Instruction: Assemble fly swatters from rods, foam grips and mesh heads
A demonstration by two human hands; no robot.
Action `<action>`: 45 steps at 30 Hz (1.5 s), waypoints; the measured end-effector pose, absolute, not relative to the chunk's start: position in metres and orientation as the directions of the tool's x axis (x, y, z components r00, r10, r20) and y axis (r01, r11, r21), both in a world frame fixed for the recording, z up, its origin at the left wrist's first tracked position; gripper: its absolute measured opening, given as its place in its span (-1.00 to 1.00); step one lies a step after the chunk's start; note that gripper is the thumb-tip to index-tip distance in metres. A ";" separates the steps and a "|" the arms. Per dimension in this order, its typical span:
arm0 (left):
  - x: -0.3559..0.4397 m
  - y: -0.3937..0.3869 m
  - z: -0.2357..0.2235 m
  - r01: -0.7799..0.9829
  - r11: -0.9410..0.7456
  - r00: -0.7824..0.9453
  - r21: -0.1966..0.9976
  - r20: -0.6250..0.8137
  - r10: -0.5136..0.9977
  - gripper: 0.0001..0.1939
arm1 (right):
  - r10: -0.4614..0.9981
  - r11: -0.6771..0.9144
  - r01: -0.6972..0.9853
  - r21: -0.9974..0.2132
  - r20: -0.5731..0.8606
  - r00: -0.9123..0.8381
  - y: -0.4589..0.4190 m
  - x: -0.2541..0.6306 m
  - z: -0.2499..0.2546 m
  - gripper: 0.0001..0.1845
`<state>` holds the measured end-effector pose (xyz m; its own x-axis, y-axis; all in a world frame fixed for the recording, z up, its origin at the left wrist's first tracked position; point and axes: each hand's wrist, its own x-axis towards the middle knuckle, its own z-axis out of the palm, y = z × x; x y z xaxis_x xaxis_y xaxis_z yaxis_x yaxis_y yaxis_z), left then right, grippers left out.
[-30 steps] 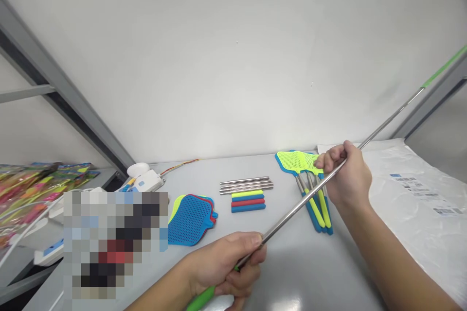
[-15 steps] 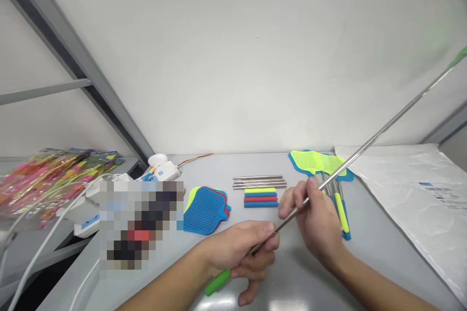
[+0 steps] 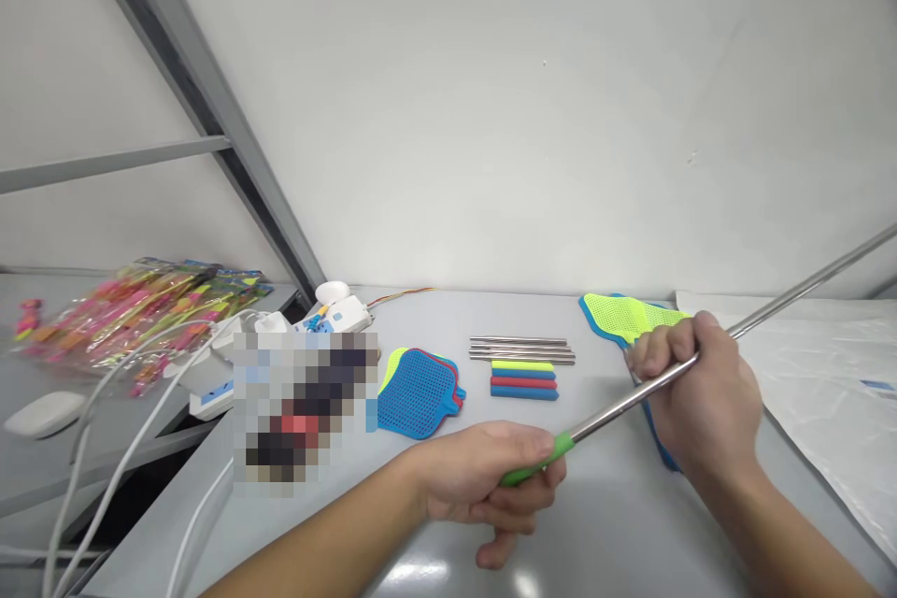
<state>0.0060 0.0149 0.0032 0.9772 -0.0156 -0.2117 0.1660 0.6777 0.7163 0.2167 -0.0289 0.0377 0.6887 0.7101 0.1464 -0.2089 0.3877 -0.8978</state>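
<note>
A long metal rod (image 3: 617,408) with a green handle (image 3: 562,445) slants up to the right; its far end lies outside the view. My left hand (image 3: 483,476) is closed around the green handle. Further up, my right hand (image 3: 707,402) wraps the rod. Behind the hands lie several short metal rods (image 3: 522,349), above a row of yellow, blue and red handle sleeves (image 3: 524,382). Mesh fly swatter heads (image 3: 417,392), blue on top, are stacked left of them. Yellow and blue fly swatters (image 3: 617,313) lie beyond my right hand, which partly covers them.
A white plastic mailer (image 3: 819,392) covers the table's right side. On the left are bagged colourful goods (image 3: 168,313), a power strip (image 3: 210,404) with white cables, and a pixelated patch (image 3: 301,420). A metal frame post (image 3: 238,159) and a pale wall (image 3: 491,112) stand behind.
My right hand has slid right, away from my left hand. My left hand now grips the green handle at its rod end. The camera has turned slightly left, and the rod slants less steeply.
</note>
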 end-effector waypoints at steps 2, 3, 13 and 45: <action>0.007 0.016 0.001 0.168 0.664 0.970 0.729 -0.241 0.019 -0.71 | 0.685 0.397 -0.202 -0.895 0.143 0.715 -0.027 0.224 0.038 -0.59; 0.008 0.016 0.000 0.169 0.655 0.965 0.736 -0.260 0.044 -0.70 | 0.685 0.398 -0.204 -0.895 0.142 0.715 -0.027 0.227 0.038 -0.59; 0.009 0.013 0.000 0.138 0.655 0.920 0.743 -0.341 0.193 -0.68 | 0.722 0.318 -0.197 -0.927 0.102 0.684 -0.027 0.209 0.026 -0.55; 0.003 0.022 0.006 0.114 0.674 0.908 0.730 -0.352 0.229 -0.69 | 0.842 0.313 -0.287 -0.905 0.126 0.524 -0.023 0.226 0.032 -0.49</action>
<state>0.0033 0.0217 0.0058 0.9076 0.2286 -0.3522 0.1136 0.6739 0.7300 0.2260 -0.0233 0.0316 0.5241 0.8424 0.1257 -0.2866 0.3134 -0.9053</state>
